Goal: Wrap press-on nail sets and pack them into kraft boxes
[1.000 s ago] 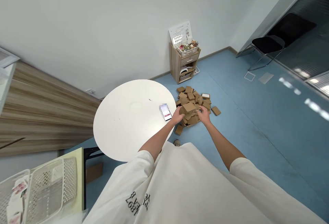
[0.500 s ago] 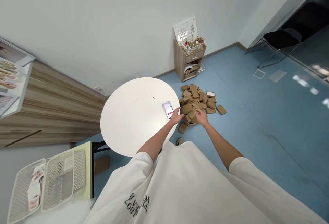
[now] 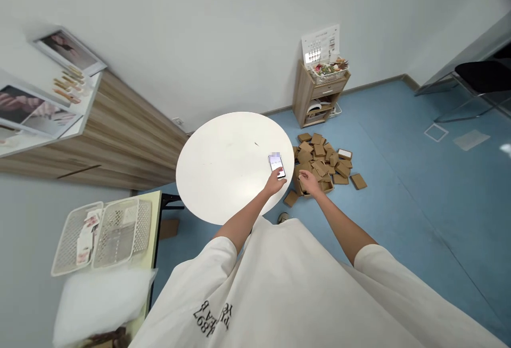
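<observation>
Left hand (image 3: 274, 183) at edge of round white tabletop (image 3: 223, 167); fingers curled, gripping lower end of flat glass-fronted smartphone (image 3: 276, 166); right hand (image 3: 308, 181) beside it, fingers half-curled at near edge of loose pile of flat kraft-brown cardboard boxes (image 3: 319, 164) on blue floor (image 3: 399, 204); cannot tell if holding box.

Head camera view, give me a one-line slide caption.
Left hand at a phone on a round white table, right hand above a pile of cardboard boxes on a blue floor.

At center, the round table (image 3: 223, 170) was smooth matt white, the phone (image 3: 276, 166) glossy glass, and the boxes (image 3: 319, 157) to its right matt brown cardboard.
</observation>
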{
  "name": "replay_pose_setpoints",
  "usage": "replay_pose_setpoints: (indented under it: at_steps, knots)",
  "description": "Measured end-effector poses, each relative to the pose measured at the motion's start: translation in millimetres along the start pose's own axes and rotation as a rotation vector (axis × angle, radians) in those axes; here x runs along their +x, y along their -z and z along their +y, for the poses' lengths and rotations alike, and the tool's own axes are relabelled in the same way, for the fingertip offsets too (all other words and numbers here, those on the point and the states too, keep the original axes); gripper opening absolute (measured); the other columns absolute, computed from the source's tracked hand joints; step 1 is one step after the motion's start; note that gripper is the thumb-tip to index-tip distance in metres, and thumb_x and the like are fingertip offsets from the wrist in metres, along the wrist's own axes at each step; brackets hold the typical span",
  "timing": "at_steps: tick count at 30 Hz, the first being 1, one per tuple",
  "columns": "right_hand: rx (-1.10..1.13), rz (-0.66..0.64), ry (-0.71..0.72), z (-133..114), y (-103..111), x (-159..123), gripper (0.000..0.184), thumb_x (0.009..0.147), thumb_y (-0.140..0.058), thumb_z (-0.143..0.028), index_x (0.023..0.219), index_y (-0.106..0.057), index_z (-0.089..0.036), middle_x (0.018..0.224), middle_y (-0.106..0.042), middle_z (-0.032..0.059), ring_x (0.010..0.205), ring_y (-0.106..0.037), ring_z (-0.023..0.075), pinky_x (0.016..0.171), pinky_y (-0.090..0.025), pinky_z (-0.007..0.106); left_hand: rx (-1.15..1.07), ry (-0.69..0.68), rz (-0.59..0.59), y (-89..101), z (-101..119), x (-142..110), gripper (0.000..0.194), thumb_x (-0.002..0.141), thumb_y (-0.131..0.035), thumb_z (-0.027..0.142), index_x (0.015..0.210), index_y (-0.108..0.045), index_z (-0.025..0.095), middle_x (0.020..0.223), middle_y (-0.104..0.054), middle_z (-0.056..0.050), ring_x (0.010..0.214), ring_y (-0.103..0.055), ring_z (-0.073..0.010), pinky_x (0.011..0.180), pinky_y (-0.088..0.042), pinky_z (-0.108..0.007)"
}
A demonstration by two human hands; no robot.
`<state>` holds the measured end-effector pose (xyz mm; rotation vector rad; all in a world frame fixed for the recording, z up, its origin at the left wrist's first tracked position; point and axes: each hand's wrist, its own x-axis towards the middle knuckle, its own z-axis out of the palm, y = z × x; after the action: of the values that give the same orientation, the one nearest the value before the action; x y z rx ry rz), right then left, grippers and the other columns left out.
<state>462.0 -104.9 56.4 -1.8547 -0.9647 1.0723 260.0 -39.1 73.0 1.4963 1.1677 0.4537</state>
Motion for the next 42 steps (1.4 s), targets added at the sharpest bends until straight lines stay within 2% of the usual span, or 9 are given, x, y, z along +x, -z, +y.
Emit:
replay_pose_setpoints:
  at_steps: [4, 9, 15, 18, 21, 28, 32, 37, 42]
  knots:
    - [-0.023, -0.101, 0.033, -8, -29, 4, 0.045, 0.085, -0.058, -0.038, 0.126, -0.066, -0.020, 0.130, -0.066, 0.0117, 0.120, -0.062, 0.0272, 0.103, -0.049, 0.042, -0.024, 0.036, 0.088, 27.7, -15, -22, 0.071, 0.084, -0.065, 0.025, 0.150, -0.040, 0.024, 0.157, -0.040, -0.011, 0.138, -0.046, -0.0306, 0.108, -0.044, -0.044]
    - [-0.096, -0.156, 0.065, -28, -70, 0, 0.043, 0.085, -0.058, -0.038, 0.124, -0.067, -0.022, 0.126, -0.068, 0.0102, 0.116, -0.063, 0.0277, 0.099, -0.051, 0.043, -0.064, 0.080, 0.176, 69.2, -29, -54, 0.069, 0.086, -0.065, 0.027, 0.151, -0.040, 0.027, 0.159, -0.038, -0.011, 0.137, -0.047, -0.0294, 0.106, -0.046, -0.042]
    - [-0.133, -0.234, 0.136, -54, -127, -8, 0.040, 0.084, -0.056, -0.036, 0.119, -0.068, -0.021, 0.120, -0.070, 0.0092, 0.111, -0.065, 0.0232, 0.101, -0.050, 0.041, -0.121, 0.098, 0.274, 113.8, -53, -85, 0.070, 0.084, -0.067, 0.028, 0.149, -0.042, 0.027, 0.157, -0.040, -0.011, 0.135, -0.049, -0.0290, 0.105, -0.047, -0.042]
    - [-0.152, -0.264, 0.151, -68, -162, -20, 0.039, 0.085, -0.055, -0.036, 0.119, -0.067, -0.022, 0.121, -0.070, 0.0093, 0.110, -0.066, 0.0230, 0.101, -0.050, 0.042, -0.144, 0.094, 0.308, 139.9, -69, -107, 0.070, 0.084, -0.067, 0.029, 0.149, -0.041, 0.027, 0.158, -0.039, -0.011, 0.135, -0.049, -0.0288, 0.105, -0.047, -0.041]
    - [-0.175, -0.310, 0.166, -85, -205, -41, 0.040, 0.085, -0.055, -0.038, 0.120, -0.066, -0.023, 0.123, -0.069, 0.0079, 0.110, -0.066, 0.0234, 0.099, -0.051, 0.042, -0.160, 0.088, 0.334, 173.8, -91, -136, 0.070, 0.085, -0.065, 0.030, 0.150, -0.040, 0.027, 0.158, -0.038, -0.011, 0.136, -0.049, -0.0289, 0.104, -0.048, -0.041]
    - [-0.195, -0.428, 0.156, -119, -324, -102, 0.041, 0.086, -0.056, -0.041, 0.122, -0.066, -0.023, 0.123, -0.069, 0.0088, 0.109, -0.065, 0.0234, 0.097, -0.051, 0.042, -0.212, 0.122, 0.453, 263.8, -152, -210, 0.068, 0.084, -0.065, 0.024, 0.148, -0.044, 0.024, 0.154, -0.043, -0.012, 0.131, -0.053, -0.0276, 0.102, -0.050, -0.040]
    - [-0.198, -0.508, 0.179, -131, -384, -134, 0.042, 0.087, -0.056, -0.042, 0.123, -0.065, -0.024, 0.128, -0.067, 0.0086, 0.109, -0.065, 0.0230, 0.096, -0.052, 0.042, -0.253, 0.153, 0.513, 305.1, -181, -250, 0.068, 0.083, -0.066, 0.024, 0.147, -0.045, 0.025, 0.155, -0.043, -0.013, 0.132, -0.053, -0.0291, 0.101, -0.050, -0.041]
    - [-0.221, -0.607, 0.212, -148, -435, -154, 0.040, 0.086, -0.058, -0.041, 0.121, -0.066, -0.023, 0.124, -0.068, 0.0089, 0.105, -0.067, 0.0225, 0.095, -0.052, 0.042, -0.269, 0.172, 0.567, 342.3, -202, -287, 0.066, 0.085, -0.065, 0.028, 0.147, -0.045, 0.024, 0.155, -0.043, -0.013, 0.134, -0.051, -0.0289, 0.102, -0.050, -0.040]
    - [-0.251, -0.679, 0.286, -167, -466, -154, 0.037, 0.087, -0.057, -0.039, 0.118, -0.067, -0.022, 0.118, -0.071, 0.0083, 0.099, -0.068, 0.0208, 0.097, -0.051, 0.041, -0.244, 0.169, 0.678, 364.6, -212, -301, 0.058, 0.086, -0.064, 0.025, 0.142, -0.049, 0.021, 0.151, -0.048, -0.013, 0.130, -0.055, -0.0270, 0.105, -0.048, -0.040]
